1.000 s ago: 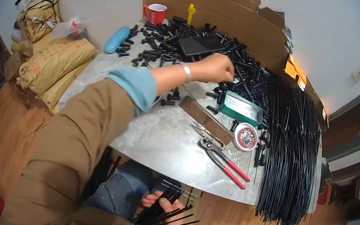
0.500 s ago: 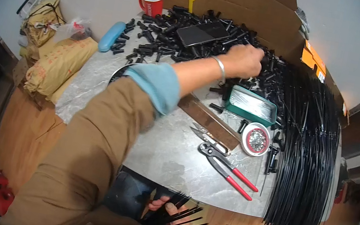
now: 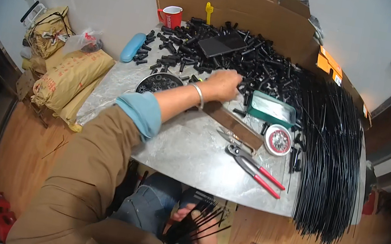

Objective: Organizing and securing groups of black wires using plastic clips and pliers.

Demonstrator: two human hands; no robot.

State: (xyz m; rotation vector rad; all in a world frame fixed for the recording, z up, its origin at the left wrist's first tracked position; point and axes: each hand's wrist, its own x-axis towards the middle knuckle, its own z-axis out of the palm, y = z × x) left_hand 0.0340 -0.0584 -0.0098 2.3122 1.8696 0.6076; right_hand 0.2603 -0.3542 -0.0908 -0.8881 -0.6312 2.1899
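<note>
My left hand [image 3: 224, 86], a metal bangle on its wrist, hovers over the table with curled fingers. It is beside the near edge of a pile of short black tubular pieces [image 3: 266, 74]; what it may hold is hidden. Below the table edge, over my lap, my right hand [image 3: 207, 227] is closed around a bundle of thin black rods [image 3: 187, 225], their ends fanning out. Close to the left hand lie a brown flat bar [image 3: 234, 123] and a round dish of small dark rings [image 3: 153, 82]. Red-handled pincers [image 3: 254, 171] rest beside scissors [image 3: 228, 138].
A green tin [image 3: 272, 119] and a white bowl of small metal bits [image 3: 277, 139] stand to the right. A mass of long black rods [image 3: 332, 162] overhangs the right edge. Further back are a dark phone-like slab [image 3: 222, 44], a red mug [image 3: 170, 16], a blue case [image 3: 133, 47] and cardboard [image 3: 247, 5].
My left hand has drawn back from over the pile, toward me and to the left. The round dish shows more now. My right hand still grips the rods. The whole view has shifted slightly.
</note>
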